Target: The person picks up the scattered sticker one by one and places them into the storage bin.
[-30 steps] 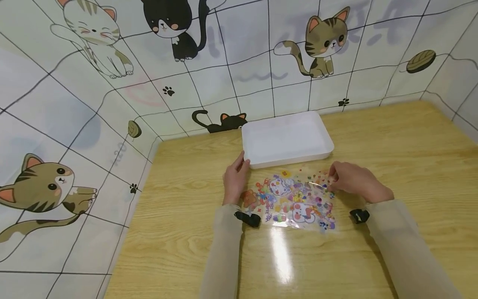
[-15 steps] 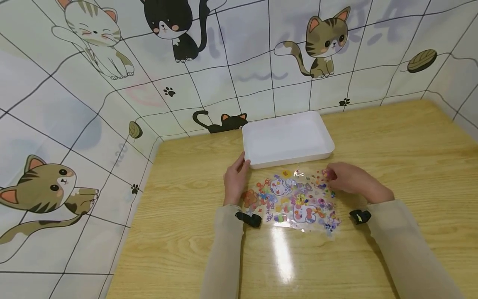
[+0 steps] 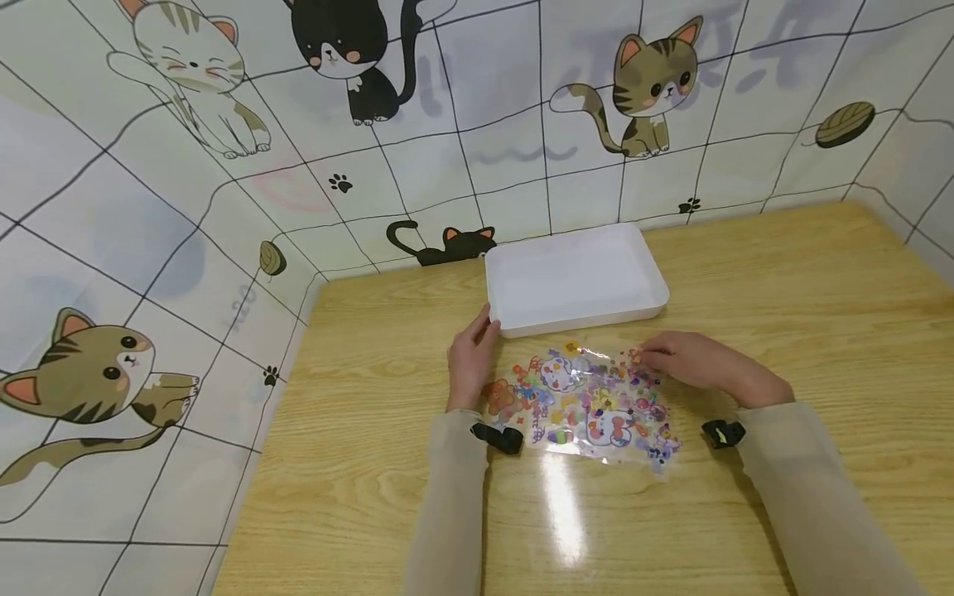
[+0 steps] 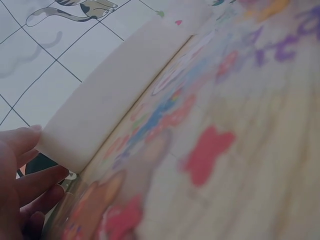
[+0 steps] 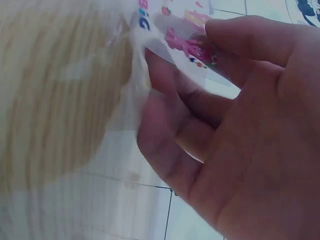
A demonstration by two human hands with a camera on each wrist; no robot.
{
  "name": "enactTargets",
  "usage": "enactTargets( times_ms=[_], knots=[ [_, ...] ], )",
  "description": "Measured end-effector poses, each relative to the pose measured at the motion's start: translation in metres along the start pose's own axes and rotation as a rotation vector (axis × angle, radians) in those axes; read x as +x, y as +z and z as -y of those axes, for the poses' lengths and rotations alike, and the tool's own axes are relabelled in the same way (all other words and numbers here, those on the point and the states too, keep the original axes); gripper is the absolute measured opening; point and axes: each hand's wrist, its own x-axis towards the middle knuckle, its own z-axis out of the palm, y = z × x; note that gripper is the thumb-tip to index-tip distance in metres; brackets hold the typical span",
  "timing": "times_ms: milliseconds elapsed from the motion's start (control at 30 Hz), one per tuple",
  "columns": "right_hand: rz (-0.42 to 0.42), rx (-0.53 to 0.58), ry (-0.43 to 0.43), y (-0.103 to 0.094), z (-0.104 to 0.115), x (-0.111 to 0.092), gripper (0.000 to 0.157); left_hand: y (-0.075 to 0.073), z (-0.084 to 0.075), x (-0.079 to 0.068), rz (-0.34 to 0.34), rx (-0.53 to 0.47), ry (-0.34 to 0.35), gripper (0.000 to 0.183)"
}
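Observation:
A shallow white tray (image 3: 577,273) stands against the back wall. At its front left corner, my left hand (image 3: 471,364) grips the edge, the fingertips (image 4: 55,177) on the corner in the left wrist view. In front of the tray lie clear plastic sticker sheets (image 3: 607,426), overlapping, with colourful cartoon animals and small shapes. My right hand (image 3: 693,364) pinches their upper right corner between thumb and index finger. In the right wrist view the clear plastic (image 5: 172,30) bends up between the fingers of that hand. How many layers it holds, I cannot tell.
The wooden table (image 3: 358,463) reaches a tiled wall (image 3: 507,149) with cat drawings at the back and left. Black straps (image 3: 498,439) sit on both wrists. A bright reflection (image 3: 562,513) lies on the tabletop near the sheets.
My right hand has shifted slightly left along the sheets' top edge, the plastic still pinched. The sheets' lower right corner has moved slightly right and down. My left hand stays at the tray corner.

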Motion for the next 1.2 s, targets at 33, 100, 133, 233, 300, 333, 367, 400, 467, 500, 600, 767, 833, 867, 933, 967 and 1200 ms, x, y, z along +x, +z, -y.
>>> enactTargets(
  times_ms=[33, 100, 133, 233, 300, 333, 367, 400, 467, 500, 600, 767, 833, 867, 933, 967, 1200],
  knots=[
    [0.007, -0.004, -0.001, 0.0002, 0.0003, 0.0004, 0.037, -0.0005, 0.0001, -0.0003, 0.003, -0.002, -0.002, 0.045],
    [0.023, -0.016, -0.006, 0.0005, 0.0004, 0.0017, 0.037, -0.0015, 0.0004, -0.0002, 0.012, 0.000, -0.001, 0.046],
    [0.030, -0.018, -0.009, 0.0006, 0.0001, 0.0026, 0.036, -0.0023, 0.0003, -0.0003, 0.018, -0.004, -0.002, 0.046],
    [0.038, -0.003, -0.012, 0.0012, -0.0008, 0.0057, 0.028, -0.0045, -0.0001, 0.0002, 0.031, -0.012, 0.001, 0.045],
    [0.028, 0.009, -0.008, 0.0016, -0.0016, 0.0069, 0.023, -0.0054, -0.0008, 0.0003, 0.044, -0.020, 0.006, 0.044],
    [0.022, 0.017, -0.006, 0.0018, -0.0015, 0.0075, 0.022, -0.0058, -0.0012, 0.0002, 0.048, -0.026, 0.011, 0.043],
    [0.014, 0.021, 0.001, 0.0020, -0.0015, 0.0079, 0.021, -0.0061, -0.0012, 0.0004, 0.052, -0.026, 0.019, 0.043],
    [0.008, 0.015, 0.003, 0.0021, -0.0016, 0.0082, 0.021, -0.0063, -0.0012, 0.0004, 0.057, -0.024, 0.023, 0.042],
    [0.000, -0.001, 0.004, 0.0021, -0.0013, 0.0084, 0.019, -0.0066, -0.0006, 0.0003, 0.062, -0.016, 0.030, 0.042],
    [0.000, -0.005, 0.006, 0.0020, -0.0012, 0.0082, 0.019, -0.0068, -0.0003, 0.0002, 0.061, -0.011, 0.031, 0.041],
    [0.007, -0.012, -0.002, 0.0022, -0.0018, 0.0079, 0.017, -0.0067, 0.0003, -0.0004, 0.048, -0.006, 0.017, 0.040],
    [0.008, -0.014, -0.029, 0.0028, -0.0019, 0.0078, 0.018, -0.0033, -0.0005, -0.0004, 0.010, -0.025, -0.047, 0.044],
    [0.000, -0.025, -0.043, 0.0031, -0.0018, 0.0080, 0.018, -0.0014, -0.0018, -0.0004, -0.001, -0.035, -0.077, 0.045],
    [-0.004, -0.028, -0.049, 0.0034, -0.0019, 0.0081, 0.018, -0.0008, -0.0027, -0.0005, -0.007, -0.040, -0.088, 0.045],
    [-0.010, -0.031, -0.058, 0.0039, -0.0022, 0.0082, 0.017, 0.0004, -0.0039, -0.0013, -0.014, -0.045, -0.106, 0.044],
    [-0.013, -0.030, -0.063, 0.0041, -0.0021, 0.0081, 0.017, 0.0007, -0.0045, -0.0015, -0.016, -0.044, -0.109, 0.043],
    [-0.020, 0.047, -0.063, 0.0052, -0.0017, 0.0065, 0.013, 0.0013, -0.0045, -0.0007, -0.018, -0.009, -0.119, 0.043]
  ],
)
